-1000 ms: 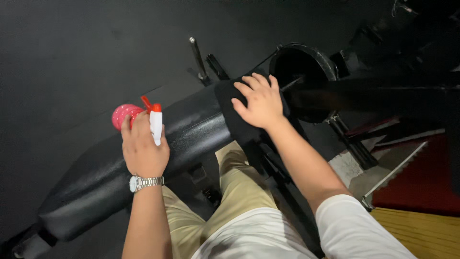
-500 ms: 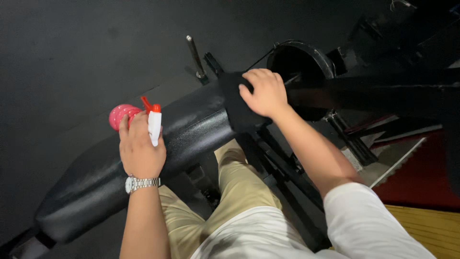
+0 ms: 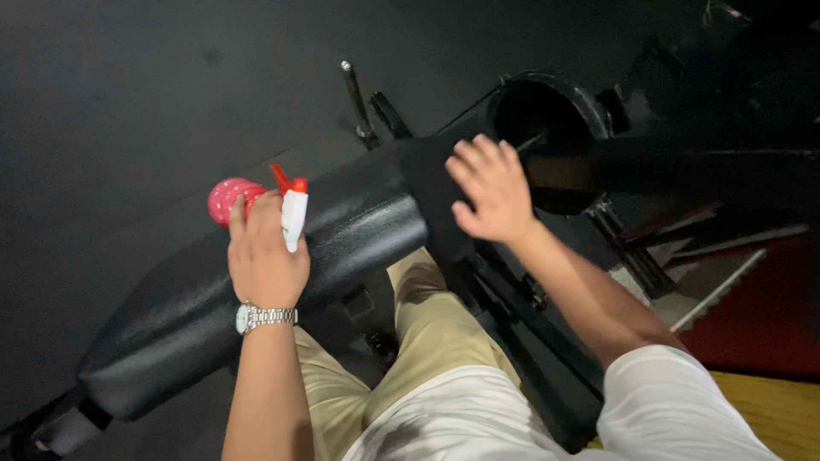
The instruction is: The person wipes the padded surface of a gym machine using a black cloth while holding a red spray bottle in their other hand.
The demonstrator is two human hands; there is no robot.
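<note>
Left hand (image 3: 266, 256) gripping pink spray bottle (image 3: 256, 203), right hand (image 3: 489, 189) spread flat on black bench pad (image 3: 359, 230)

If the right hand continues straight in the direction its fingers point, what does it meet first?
Probably the round black weight plate just past the fingers of the right hand; depth is unclear, so the hand might pass above it.

The left hand (image 3: 266, 256) is curled into a closed grip, knuckles and back turned upward, its bare forearm running straight up from the lower edge of the view (a metal watch sits on the wrist). The right hand (image 3: 489, 189) lies palm down with fingers (image 3: 478, 154) spread and nearly straight. Its arm reaches out from a white short sleeve, elbow slightly bent, forearm angled toward the upper left.
</note>
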